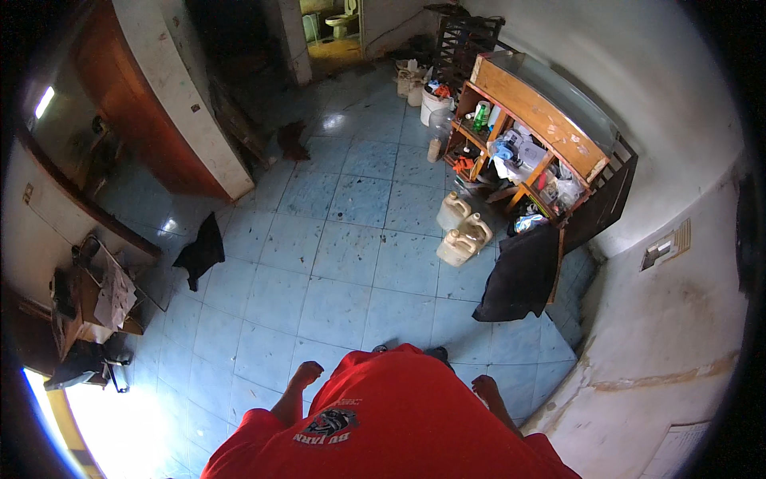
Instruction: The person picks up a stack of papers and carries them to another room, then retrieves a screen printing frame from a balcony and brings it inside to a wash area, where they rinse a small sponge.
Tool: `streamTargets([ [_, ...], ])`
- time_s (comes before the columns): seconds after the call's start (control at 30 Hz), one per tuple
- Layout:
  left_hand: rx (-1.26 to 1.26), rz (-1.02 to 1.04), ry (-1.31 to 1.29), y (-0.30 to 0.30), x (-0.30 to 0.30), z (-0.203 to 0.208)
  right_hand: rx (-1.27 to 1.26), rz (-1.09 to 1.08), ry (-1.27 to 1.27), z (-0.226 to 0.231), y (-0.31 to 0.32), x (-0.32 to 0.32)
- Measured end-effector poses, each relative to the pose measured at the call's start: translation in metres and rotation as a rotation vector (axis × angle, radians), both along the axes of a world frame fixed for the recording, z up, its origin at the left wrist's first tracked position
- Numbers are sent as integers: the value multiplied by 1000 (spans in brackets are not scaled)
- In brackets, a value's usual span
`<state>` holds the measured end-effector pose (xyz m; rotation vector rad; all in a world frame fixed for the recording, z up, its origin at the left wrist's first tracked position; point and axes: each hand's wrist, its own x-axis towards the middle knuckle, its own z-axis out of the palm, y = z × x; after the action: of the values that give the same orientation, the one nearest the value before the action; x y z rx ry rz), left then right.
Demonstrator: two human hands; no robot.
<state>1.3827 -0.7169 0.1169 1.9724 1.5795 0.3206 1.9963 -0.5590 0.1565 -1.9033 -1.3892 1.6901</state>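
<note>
Pale blue floor tiles (pixel 335 263), scuffed and streaked, spread across a shabby room with stained white walls (pixel 678 319)

Seen from above: red shirt (pixel 399 415) filling the lower middle, both arms hanging at the sides

Left hand (pixel 306 373) curled into a loose fist, empty, touching nothing, just above bare tile

Right hand (pixel 483 388) hanging low beside the shirt, seemingly empty; fingers too small and foreshortened to tell whether curled or spread

Dark shoe tips (pixel 437 351) peeking out between the two hands, just beyond the shirt's edge

Ahead of the right hand and closest to it: black cloth (pixel 523 275) draped down to the floor off the end of a wooden shelf unit (pixel 535 104)

Further ahead of that hand, just beside the cloth: three cream plastic jugs (pixel 460 231) clustered on the tiles, touching one another

Shelf unit crammed with bottles, bags and clutter; white bucket (pixel 433 105) past its far end

Ahead of the left hand and off to its outer side, well apart: dark rag (pixel 201 251) crumpled on the floor

Further out on that side: low wooden table (pixel 80 307) with papers, against the wall

Far beyond both hands: open doorway (pixel 335 32) into a yellowish room
</note>
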Motion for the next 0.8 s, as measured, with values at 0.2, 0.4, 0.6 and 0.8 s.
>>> streamTargets([
  [0.2, -250, 153, -235, 11, -31, -35, 505, 1011, -654, 5, 12, -24],
  [0.4, -10, -241, 163, 148, -30, -3, 272, 923, -652, -21, 25, -25],
  [0.6, -101, 40, 7, 310, -54, 37, 390, 751, -169, -36, 125, -8],
  [0.8, -3, 359, -647, 373, -140, 35, 317, 1472, -744, -28, 339, -81],
])
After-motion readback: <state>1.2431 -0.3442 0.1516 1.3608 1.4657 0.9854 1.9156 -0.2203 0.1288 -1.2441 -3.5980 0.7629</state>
